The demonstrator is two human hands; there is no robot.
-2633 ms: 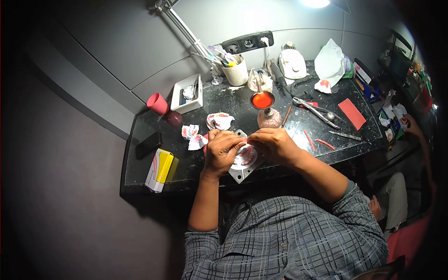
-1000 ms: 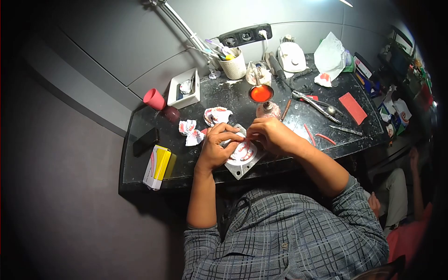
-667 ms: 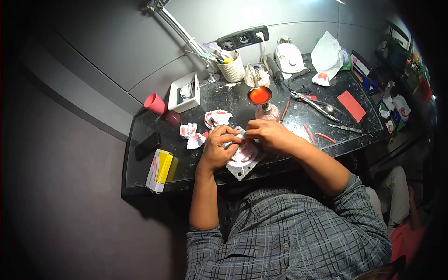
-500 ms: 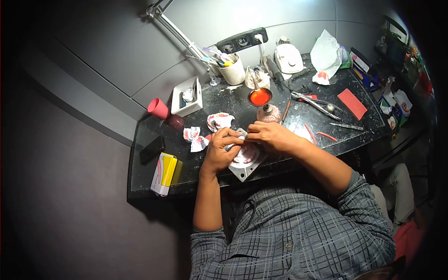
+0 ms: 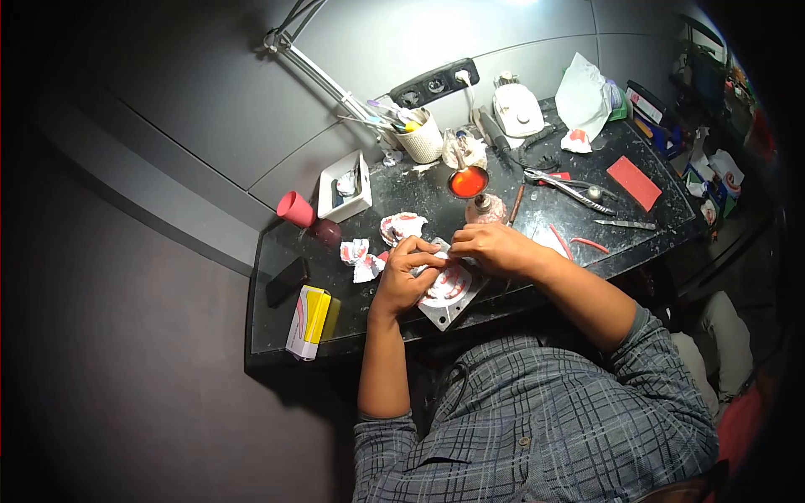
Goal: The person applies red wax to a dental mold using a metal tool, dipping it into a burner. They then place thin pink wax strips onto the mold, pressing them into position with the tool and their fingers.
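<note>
A metal plate [image 5: 443, 318] with holes lies at the desk's front edge, bearing a white and pink dental cast [image 5: 447, 287]. My left hand [image 5: 406, 277] is closed at the plate's upper left, thumb and fingers pinched around something too small to make out. Close beside it, my right hand [image 5: 496, 249] bends its fingers down at the plate's upper right; what its fingertips grip is hidden. Just beyond the hands stands a burner [image 5: 484, 210], with a round dish of red liquid [image 5: 468, 180] over it.
Left on the desk are white cast pieces [image 5: 362, 260], a yellow box [image 5: 310, 323], a pink cup [image 5: 296, 210] and a white tray [image 5: 345, 186]. Pliers [image 5: 570, 191], a red wax sheet [image 5: 635, 183] and a knife [image 5: 625, 225] lie right. A brush holder [image 5: 421, 138] stands behind.
The camera view has shifted slightly, so the desk appears a little further right. Both hands remain over the plate, with the left fingers slightly repositioned.
</note>
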